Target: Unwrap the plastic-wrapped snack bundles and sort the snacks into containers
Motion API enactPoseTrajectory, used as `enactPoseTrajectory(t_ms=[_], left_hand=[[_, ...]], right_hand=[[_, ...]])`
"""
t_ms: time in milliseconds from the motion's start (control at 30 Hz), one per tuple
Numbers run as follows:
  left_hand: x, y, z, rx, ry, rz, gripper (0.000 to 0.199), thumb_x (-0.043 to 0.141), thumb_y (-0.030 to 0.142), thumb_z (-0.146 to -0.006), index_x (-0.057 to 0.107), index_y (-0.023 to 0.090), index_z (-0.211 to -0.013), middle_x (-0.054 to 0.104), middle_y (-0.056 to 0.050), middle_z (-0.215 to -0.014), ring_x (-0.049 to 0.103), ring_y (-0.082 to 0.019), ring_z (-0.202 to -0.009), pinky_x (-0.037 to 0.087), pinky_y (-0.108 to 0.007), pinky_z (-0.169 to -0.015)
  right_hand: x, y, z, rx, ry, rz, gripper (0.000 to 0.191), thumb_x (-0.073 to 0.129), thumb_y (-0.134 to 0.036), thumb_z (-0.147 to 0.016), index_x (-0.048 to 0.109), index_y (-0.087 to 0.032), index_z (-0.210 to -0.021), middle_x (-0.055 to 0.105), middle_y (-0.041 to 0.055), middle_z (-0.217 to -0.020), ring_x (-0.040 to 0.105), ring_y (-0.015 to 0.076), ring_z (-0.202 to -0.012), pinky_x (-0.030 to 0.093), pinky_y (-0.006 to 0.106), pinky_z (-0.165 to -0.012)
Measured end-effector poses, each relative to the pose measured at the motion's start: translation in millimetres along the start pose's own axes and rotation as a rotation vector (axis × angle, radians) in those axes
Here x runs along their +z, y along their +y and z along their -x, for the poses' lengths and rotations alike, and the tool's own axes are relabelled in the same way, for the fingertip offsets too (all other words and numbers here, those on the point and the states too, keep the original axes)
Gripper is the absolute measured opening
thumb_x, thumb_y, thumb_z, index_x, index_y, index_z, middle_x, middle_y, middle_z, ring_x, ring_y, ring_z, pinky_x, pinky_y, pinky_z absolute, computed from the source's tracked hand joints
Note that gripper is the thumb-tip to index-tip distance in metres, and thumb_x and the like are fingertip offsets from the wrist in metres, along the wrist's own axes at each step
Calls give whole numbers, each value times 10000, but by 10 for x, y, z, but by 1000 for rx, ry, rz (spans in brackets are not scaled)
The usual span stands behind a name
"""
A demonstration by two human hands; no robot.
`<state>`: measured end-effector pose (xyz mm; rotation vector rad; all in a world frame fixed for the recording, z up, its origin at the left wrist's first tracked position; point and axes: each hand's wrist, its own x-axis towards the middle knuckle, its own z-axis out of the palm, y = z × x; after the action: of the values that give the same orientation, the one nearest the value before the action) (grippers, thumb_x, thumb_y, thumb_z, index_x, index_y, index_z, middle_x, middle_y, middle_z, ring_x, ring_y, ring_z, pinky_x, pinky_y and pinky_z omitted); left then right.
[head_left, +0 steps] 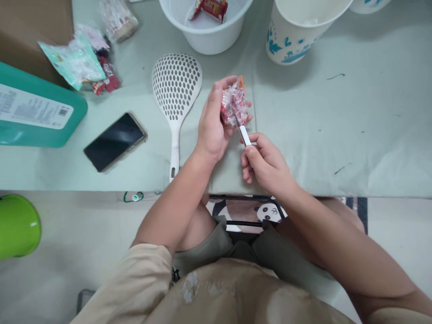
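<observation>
My left hand (215,119) cradles a crinkled clear plastic packet (234,101) with red and orange printed pieces showing through it. In my right hand (265,162), between thumb and fingers, is a slim white-handled pointed tool (245,135). Its dark tip touches the packet's plastic; whether it is a small knife or tweezers I cannot tell. Left of my hands, a white slotted skimmer (177,85) lies flat on the table with its handle toward me.
A white tub (216,38) holding red snack packs stands at the back, beside a patterned paper cup (293,40). On the left are a phone (114,141), a green container (37,108) and several snack packets (81,63). A green bin (18,227) stands on the floor.
</observation>
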<state>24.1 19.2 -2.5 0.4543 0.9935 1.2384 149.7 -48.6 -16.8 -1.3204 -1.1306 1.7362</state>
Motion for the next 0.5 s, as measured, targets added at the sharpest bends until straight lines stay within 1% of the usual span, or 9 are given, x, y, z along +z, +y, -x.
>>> enactPoseTrajectory(t_ms=[67, 100, 200, 367, 500], left_hand=[[-3, 20, -9, 36, -2, -20, 300, 520, 523, -1011, 707, 292, -1050, 755, -9, -1092, 734, -193, -1005, 621, -260, -759], [-2, 29, -14, 46, 7, -30, 305, 511, 528, -1013, 700, 290, -1035, 753, -10, -1087, 733, -195, -1000, 619, -261, -753], [5, 54, -21, 60, 42, -57, 357, 475, 565, -1019, 677, 279, -1084, 738, -25, -1113, 738, -215, -1027, 621, -278, -751], [8, 78, -12, 38, 85, -40, 446, 449, 633, -1015, 674, 281, -1169, 731, -55, -1165, 727, -248, -1171, 627, -320, -839], [-3, 82, -17, 50, 78, -61, 475, 420, 670, -1010, 666, 296, -1167, 741, -45, -1211, 728, -245, -1171, 638, -297, -827]], right_hand=[[2, 8, -1, -4, -5, 3, 310, 562, -532, -998, 497, -241, -1082, 550, -88, -689, 563, 59, -458, 465, 158, -395], [3, 13, -2, -5, -9, 5, 309, 558, -530, -999, 496, -241, -1089, 551, -88, -692, 565, 60, -459, 467, 159, -396], [5, 25, -6, 0, -26, 13, 298, 547, -513, -1001, 494, -239, -1106, 549, -89, -699, 571, 61, -459, 471, 159, -396], [16, 13, -8, -6, -28, 16, 265, 535, -474, -1004, 499, -231, -1105, 543, -91, -701, 573, 57, -460, 476, 153, -398], [23, 9, -13, 8, -22, 19, 260, 536, -467, -1003, 503, -232, -1110, 548, -89, -701, 568, 58, -462, 469, 152, -393]])
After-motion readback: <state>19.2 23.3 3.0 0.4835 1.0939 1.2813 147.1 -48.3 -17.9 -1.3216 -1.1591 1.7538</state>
